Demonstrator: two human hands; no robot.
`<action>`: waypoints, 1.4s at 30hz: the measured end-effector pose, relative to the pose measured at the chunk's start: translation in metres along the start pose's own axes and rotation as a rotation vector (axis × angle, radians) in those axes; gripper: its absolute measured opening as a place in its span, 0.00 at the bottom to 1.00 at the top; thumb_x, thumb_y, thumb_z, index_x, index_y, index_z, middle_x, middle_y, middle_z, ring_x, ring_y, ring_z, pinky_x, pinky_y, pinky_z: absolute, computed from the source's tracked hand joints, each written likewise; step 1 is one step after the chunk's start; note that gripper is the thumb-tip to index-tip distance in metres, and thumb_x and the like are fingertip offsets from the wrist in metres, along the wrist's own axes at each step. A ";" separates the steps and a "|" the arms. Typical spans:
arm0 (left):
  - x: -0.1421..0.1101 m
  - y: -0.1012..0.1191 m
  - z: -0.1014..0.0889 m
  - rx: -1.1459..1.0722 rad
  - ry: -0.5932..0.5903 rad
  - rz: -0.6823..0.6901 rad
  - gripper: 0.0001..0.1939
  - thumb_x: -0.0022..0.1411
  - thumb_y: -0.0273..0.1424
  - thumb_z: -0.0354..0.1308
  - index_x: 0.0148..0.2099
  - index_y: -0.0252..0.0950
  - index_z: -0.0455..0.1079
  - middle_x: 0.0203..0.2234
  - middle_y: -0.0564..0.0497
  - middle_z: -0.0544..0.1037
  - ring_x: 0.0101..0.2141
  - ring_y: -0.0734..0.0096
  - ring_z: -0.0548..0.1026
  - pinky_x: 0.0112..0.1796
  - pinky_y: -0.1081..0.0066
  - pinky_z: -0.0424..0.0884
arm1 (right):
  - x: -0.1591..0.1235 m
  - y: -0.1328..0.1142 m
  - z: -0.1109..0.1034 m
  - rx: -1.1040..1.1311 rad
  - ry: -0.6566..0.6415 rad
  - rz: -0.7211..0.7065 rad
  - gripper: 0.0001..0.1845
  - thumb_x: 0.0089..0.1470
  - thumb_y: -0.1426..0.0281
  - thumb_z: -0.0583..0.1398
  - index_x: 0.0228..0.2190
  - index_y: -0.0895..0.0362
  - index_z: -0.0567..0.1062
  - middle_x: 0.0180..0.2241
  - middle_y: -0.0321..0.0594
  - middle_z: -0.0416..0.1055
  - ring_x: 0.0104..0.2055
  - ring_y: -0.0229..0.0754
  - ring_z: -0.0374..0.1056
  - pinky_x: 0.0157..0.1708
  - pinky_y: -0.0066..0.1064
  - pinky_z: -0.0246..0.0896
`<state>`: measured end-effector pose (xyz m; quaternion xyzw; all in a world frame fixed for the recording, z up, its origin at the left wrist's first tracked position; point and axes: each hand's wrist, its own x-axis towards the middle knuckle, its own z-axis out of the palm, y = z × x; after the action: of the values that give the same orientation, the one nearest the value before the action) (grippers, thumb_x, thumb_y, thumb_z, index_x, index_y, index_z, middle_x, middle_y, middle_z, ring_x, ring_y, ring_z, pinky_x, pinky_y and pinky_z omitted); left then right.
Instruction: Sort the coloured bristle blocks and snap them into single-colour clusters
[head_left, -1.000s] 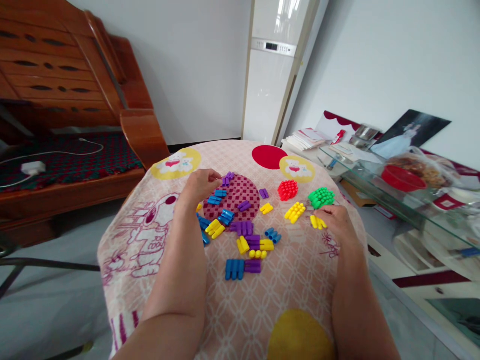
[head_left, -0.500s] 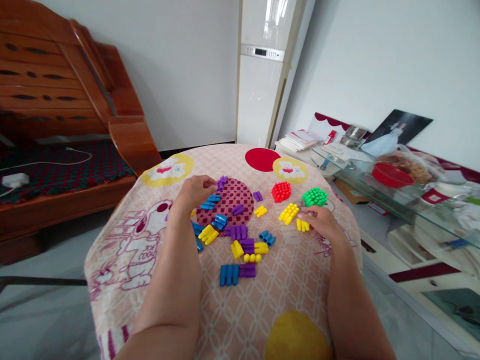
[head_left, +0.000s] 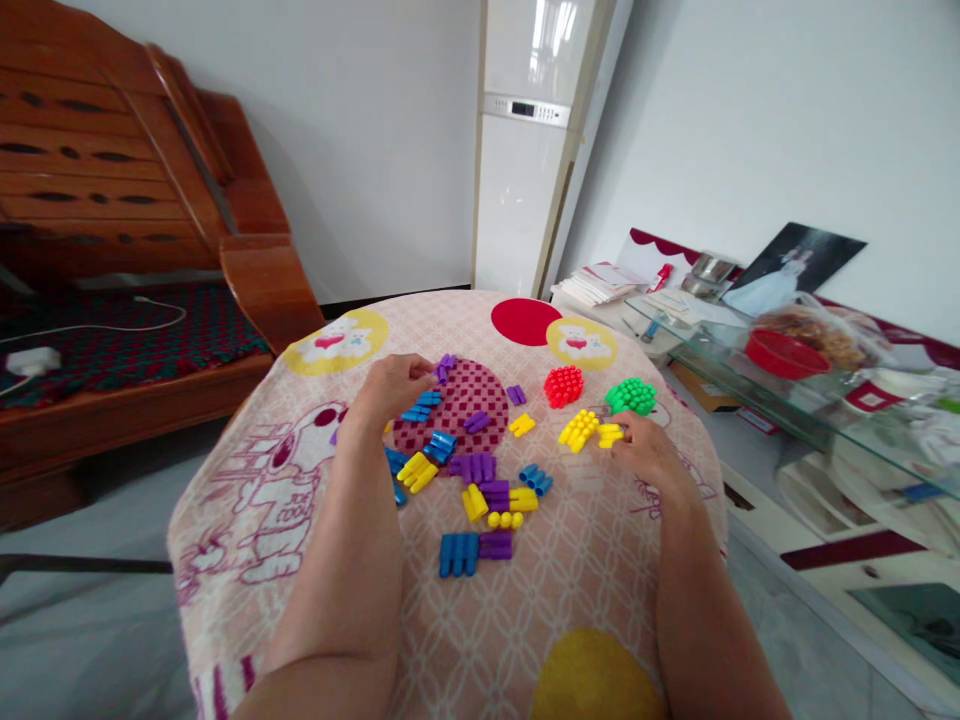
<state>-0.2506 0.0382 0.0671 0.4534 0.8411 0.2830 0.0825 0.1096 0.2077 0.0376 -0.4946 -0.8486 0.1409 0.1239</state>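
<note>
My left hand [head_left: 397, 388] is closed at the far left part of the table, thumb and fingers pinched at the edge of a small purple building block [head_left: 445, 368]. Just below that hand lies a blue block [head_left: 421, 405]. On the right, my right hand [head_left: 646, 452] grips a short yellow building block [head_left: 610, 435] by its right end. Beside it sits a joined cluster of yellow blocks [head_left: 578, 430]. Behind are a red cluster [head_left: 563, 386] and a green cluster [head_left: 631, 396], both knobbly.
Several loose purple, blue and yellow blocks [head_left: 472, 467] lie mid-table on the patterned tablecloth [head_left: 570, 560]. A wooden bench [head_left: 255, 270] stands left, a tall white cabinet-like unit [head_left: 521, 180] behind. To the right, a glass shelf [head_left: 750, 385] bears a red bowl [head_left: 787, 354].
The yellow block by my right hand has turned and lifted slightly, now between my fingers. My left hand and the purple block are nearly where they were.
</note>
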 end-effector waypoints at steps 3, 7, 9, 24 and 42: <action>-0.001 0.001 0.000 -0.017 -0.001 -0.005 0.18 0.55 0.36 0.57 0.46 0.35 0.79 0.33 0.47 0.83 0.35 0.63 0.78 0.37 0.71 0.71 | 0.004 0.003 0.004 0.161 -0.072 0.072 0.21 0.50 0.75 0.59 0.47 0.61 0.76 0.32 0.43 0.78 0.31 0.40 0.72 0.28 0.25 0.61; -0.001 0.001 0.000 -0.028 -0.008 -0.005 0.18 0.56 0.36 0.57 0.46 0.35 0.79 0.34 0.47 0.83 0.34 0.64 0.78 0.37 0.72 0.70 | 0.007 0.007 0.011 0.393 -0.200 0.070 0.29 0.48 0.74 0.62 0.53 0.63 0.71 0.27 0.37 0.76 0.23 0.39 0.71 0.23 0.25 0.63; -0.001 0.002 -0.001 -0.024 -0.008 -0.009 0.18 0.56 0.36 0.58 0.46 0.35 0.79 0.34 0.47 0.83 0.33 0.65 0.78 0.37 0.72 0.70 | 0.008 0.008 0.013 0.420 -0.228 0.033 0.30 0.45 0.76 0.63 0.52 0.63 0.71 0.22 0.33 0.74 0.21 0.39 0.69 0.21 0.25 0.64; -0.002 -0.001 -0.002 -0.032 0.004 -0.002 0.17 0.56 0.33 0.57 0.46 0.36 0.79 0.34 0.48 0.83 0.35 0.66 0.79 0.38 0.73 0.71 | 0.007 -0.004 0.018 0.747 -0.229 0.230 0.30 0.44 0.78 0.63 0.52 0.64 0.67 0.23 0.33 0.75 0.17 0.38 0.70 0.16 0.26 0.67; -0.012 -0.053 -0.017 0.144 -0.263 -0.295 0.27 0.42 0.29 0.68 0.49 0.41 0.76 0.39 0.50 0.83 0.38 0.64 0.80 0.34 0.75 0.72 | 0.006 0.002 0.019 0.695 -0.203 0.296 0.30 0.53 0.76 0.58 0.58 0.66 0.66 0.17 0.32 0.71 0.14 0.36 0.67 0.13 0.22 0.62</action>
<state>-0.2883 -0.0007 0.0508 0.3630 0.8985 0.1455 0.1993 0.1012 0.2118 0.0199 -0.5237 -0.6778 0.4845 0.1779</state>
